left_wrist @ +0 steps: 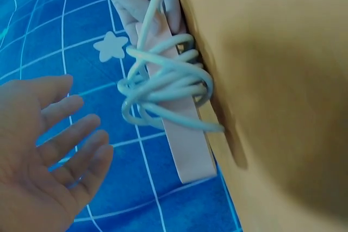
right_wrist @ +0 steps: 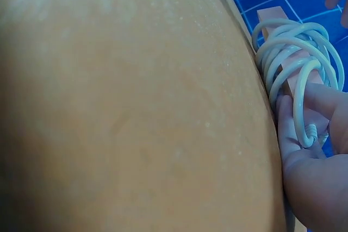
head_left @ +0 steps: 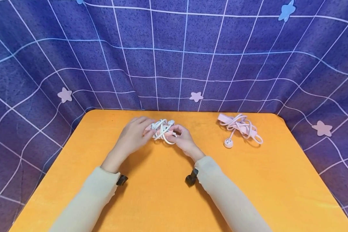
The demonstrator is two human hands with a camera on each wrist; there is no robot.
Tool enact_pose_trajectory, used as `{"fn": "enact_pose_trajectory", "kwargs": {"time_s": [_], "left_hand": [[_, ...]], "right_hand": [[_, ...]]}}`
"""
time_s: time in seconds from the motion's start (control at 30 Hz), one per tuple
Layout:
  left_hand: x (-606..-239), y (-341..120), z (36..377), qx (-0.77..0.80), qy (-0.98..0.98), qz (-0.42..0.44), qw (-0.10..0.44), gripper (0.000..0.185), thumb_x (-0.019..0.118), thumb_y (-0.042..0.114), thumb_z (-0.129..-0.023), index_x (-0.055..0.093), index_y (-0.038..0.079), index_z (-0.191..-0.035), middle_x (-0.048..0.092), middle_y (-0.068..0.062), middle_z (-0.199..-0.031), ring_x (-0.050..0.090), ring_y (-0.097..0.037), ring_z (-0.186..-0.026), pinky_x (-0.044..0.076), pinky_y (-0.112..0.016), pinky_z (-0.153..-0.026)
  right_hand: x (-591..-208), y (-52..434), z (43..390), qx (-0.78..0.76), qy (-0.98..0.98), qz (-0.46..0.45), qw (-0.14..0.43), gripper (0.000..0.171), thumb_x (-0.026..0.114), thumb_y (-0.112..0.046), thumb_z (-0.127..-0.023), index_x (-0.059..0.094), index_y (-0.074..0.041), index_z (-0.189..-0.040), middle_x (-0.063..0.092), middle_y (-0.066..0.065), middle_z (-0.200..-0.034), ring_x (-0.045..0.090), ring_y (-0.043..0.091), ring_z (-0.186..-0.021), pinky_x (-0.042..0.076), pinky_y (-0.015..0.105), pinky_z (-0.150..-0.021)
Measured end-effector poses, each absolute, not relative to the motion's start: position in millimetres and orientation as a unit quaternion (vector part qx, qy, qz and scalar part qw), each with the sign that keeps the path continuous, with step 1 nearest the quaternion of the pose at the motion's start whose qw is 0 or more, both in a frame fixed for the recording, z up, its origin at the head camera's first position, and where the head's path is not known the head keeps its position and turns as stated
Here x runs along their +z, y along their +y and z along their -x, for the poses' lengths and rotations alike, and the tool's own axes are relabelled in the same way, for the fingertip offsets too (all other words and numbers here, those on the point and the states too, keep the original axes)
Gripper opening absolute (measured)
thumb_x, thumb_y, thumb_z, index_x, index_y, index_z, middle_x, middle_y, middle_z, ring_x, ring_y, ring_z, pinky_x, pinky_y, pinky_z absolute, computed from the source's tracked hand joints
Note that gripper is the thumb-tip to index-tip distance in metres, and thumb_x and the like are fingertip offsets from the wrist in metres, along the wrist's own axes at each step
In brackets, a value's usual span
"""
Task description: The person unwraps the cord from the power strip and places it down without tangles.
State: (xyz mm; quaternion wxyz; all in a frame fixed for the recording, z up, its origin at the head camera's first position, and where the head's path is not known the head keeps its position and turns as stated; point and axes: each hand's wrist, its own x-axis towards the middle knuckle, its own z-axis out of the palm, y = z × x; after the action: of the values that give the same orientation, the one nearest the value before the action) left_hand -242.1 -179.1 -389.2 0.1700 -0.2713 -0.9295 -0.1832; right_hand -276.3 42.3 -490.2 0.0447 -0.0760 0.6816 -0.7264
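Note:
A pink power strip [left_wrist: 190, 153] is wrapped in several loops of its white cord [head_left: 163, 129] near the far side of the table. My right hand [head_left: 186, 140] grips its right end, thumb on one side and fingers on the other, as the right wrist view shows. Beside the other end is my left hand [head_left: 134, 134]; in the left wrist view its fingers are spread and apart from the strip. That pink end [right_wrist: 272, 13] sticks out free of the cord loops.
A second pink power strip [head_left: 244, 130], with a tangled pink cord, lies at the table's far right. Its round plug [head_left: 228, 143] rests just in front of it. Behind the orange-covered table [head_left: 159, 193] hangs a blue grid-patterned curtain [head_left: 168, 64] with stars.

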Motion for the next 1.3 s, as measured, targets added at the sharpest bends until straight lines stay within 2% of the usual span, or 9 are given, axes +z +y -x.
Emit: {"fn": "enact_pose_trajectory", "kwargs": {"time_s": [0.13,0.33,0.53,0.7,0.87,1.13,1.2,1.3], "left_hand": [[-389.7,-168.8,246.0,-0.182,-0.926,0.284,0.169,0.032,0.078,0.023,-0.096,0.076,0.011,-0.126,0.074,-0.009,-0.117,0.068,-0.033,-0.108,0.054,-0.051,-0.099],[-391.0,-152.4,253.0,-0.181,-0.925,0.295,0.158,0.027,0.081,0.017,-0.094,0.079,0.008,-0.120,0.077,-0.010,-0.108,0.070,-0.029,-0.095,0.058,-0.047,-0.087],[-395.3,-137.2,261.2,-0.174,-0.924,0.303,0.152,0.021,0.083,0.011,-0.091,0.080,0.007,-0.111,0.072,-0.005,-0.089,0.063,-0.022,-0.078,0.054,-0.039,-0.068],[-397.8,-127.8,268.4,-0.164,-0.931,0.299,0.129,0.011,0.083,0.012,-0.091,0.078,0.006,-0.099,0.062,-0.003,-0.079,0.054,-0.020,-0.072,0.048,-0.036,-0.063],[-398.5,-124.1,271.3,-0.151,-0.943,0.274,0.109,0.011,0.084,0.014,-0.091,0.078,0.008,-0.097,0.058,0.000,-0.074,0.052,-0.019,-0.069,0.042,-0.035,-0.060],[-401.3,-120.8,269.9,-0.112,-0.947,0.272,0.131,0.009,0.084,0.010,-0.090,0.078,0.007,-0.097,0.061,-0.003,-0.076,0.054,-0.021,-0.069,0.047,-0.037,-0.060],[-403.1,-120.5,269.5,-0.102,-0.947,0.270,0.138,0.007,0.082,0.010,-0.091,0.076,0.008,-0.092,0.059,-0.003,-0.074,0.054,-0.021,-0.068,0.046,-0.038,-0.058],[-405.5,-120.0,268.7,-0.103,-0.947,0.265,0.147,0.012,0.081,0.011,-0.093,0.073,0.009,-0.085,0.057,-0.002,-0.071,0.053,-0.021,-0.067,0.045,-0.039,-0.058]], "right_hand": [[-489.3,42.3,275.3,-0.730,0.678,0.080,0.047,0.034,0.077,0.011,-0.088,0.065,0.005,-0.119,0.066,0.018,-0.129,0.063,0.022,-0.108,0.059,0.025,-0.083],[-490.5,44.0,275.9,-0.731,0.675,0.087,0.044,0.032,0.078,0.011,-0.088,0.066,0.005,-0.118,0.067,0.015,-0.126,0.062,0.020,-0.108,0.057,0.024,-0.083],[-492.8,45.6,277.8,-0.730,0.675,0.099,0.044,0.032,0.077,0.011,-0.089,0.066,0.004,-0.118,0.069,0.012,-0.119,0.062,0.018,-0.105,0.055,0.022,-0.085],[-493.3,45.5,278.3,-0.731,0.673,0.096,0.052,0.032,0.077,0.012,-0.089,0.066,0.002,-0.118,0.069,0.011,-0.118,0.064,0.017,-0.103,0.056,0.022,-0.084],[-492.1,44.7,277.8,-0.730,0.674,0.097,0.053,0.033,0.076,0.013,-0.089,0.065,0.004,-0.119,0.069,0.015,-0.122,0.064,0.017,-0.102,0.056,0.022,-0.084],[-492.0,44.4,278.1,-0.735,0.670,0.098,0.047,0.033,0.075,0.014,-0.088,0.065,0.008,-0.119,0.068,0.016,-0.119,0.065,0.018,-0.100,0.056,0.022,-0.084],[-492.8,44.7,278.1,-0.733,0.672,0.096,0.045,0.034,0.076,0.014,-0.088,0.065,0.008,-0.119,0.068,0.016,-0.119,0.064,0.017,-0.101,0.056,0.021,-0.084],[-493.4,44.8,277.9,-0.730,0.675,0.091,0.046,0.035,0.077,0.013,-0.088,0.065,0.007,-0.120,0.068,0.015,-0.119,0.064,0.017,-0.102,0.056,0.022,-0.084]]}}
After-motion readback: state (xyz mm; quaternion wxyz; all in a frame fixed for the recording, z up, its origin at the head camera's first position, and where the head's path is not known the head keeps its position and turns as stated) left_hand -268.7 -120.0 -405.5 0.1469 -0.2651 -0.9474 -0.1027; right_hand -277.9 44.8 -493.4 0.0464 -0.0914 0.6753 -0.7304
